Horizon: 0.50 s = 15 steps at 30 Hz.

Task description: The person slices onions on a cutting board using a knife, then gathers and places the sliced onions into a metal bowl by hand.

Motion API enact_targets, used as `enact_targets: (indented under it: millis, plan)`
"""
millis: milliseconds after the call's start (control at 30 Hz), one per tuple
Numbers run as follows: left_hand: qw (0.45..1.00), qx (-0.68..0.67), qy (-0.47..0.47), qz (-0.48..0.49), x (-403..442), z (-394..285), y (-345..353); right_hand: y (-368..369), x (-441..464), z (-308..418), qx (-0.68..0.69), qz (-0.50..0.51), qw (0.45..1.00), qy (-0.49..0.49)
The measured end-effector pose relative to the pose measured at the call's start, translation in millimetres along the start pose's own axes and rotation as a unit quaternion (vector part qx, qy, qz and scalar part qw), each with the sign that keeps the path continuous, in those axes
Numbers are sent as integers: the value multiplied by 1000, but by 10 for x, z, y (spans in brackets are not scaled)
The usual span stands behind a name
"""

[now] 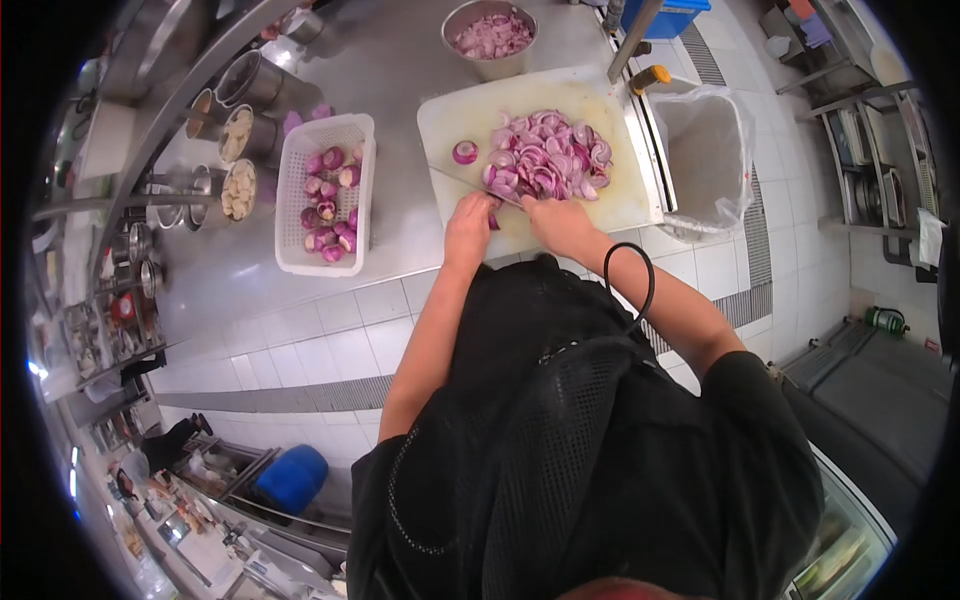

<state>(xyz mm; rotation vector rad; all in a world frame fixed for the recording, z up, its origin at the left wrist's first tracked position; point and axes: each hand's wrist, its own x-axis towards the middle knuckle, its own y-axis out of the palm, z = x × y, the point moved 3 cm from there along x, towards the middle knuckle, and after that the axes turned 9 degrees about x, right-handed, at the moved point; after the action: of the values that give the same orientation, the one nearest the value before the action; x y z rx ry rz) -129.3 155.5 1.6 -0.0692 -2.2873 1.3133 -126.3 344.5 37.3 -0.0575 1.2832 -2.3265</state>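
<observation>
On the white cutting board [450, 110] lies a large heap of sliced red onion [550, 150]. My right hand [560, 226] is closed on a knife [462, 180], whose blade points left across the board. Close beside it, my left hand [470, 228] bends its fingers over a piece of onion [493, 221] at the blade; the fingertips are partly hidden. A single onion half [465, 152] sits left of the heap. Further left, a white perforated basket [290, 200] holds several peeled red onions [325, 210].
A metal bowl of chopped onion [493, 38] stands behind the board. Metal containers [240, 135] with pale contents are at the left. A lined bin [705, 160] stands right of the board, near a yellow-capped bottle [652, 78]. Another person [165, 447] is at the far lower left.
</observation>
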Motion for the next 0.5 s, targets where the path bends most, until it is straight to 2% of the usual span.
enact_targets:
  millis: [200,300,400,500]
  plan:
    - [1000,17,-15,-5,-124,-13,17,-111,-105,126,-3,38,999,12]
    - [999,-16,-16,-32,-38,21,27,-102,8,127,-9,57,998,25]
    - [1000,4,-16,-19,-56,12,2,-158,-73,151,-2,24,1000,-4]
    - [1000,-2,-18,-14,-137,-3,10,-12,-82,84,-1,43,999,26]
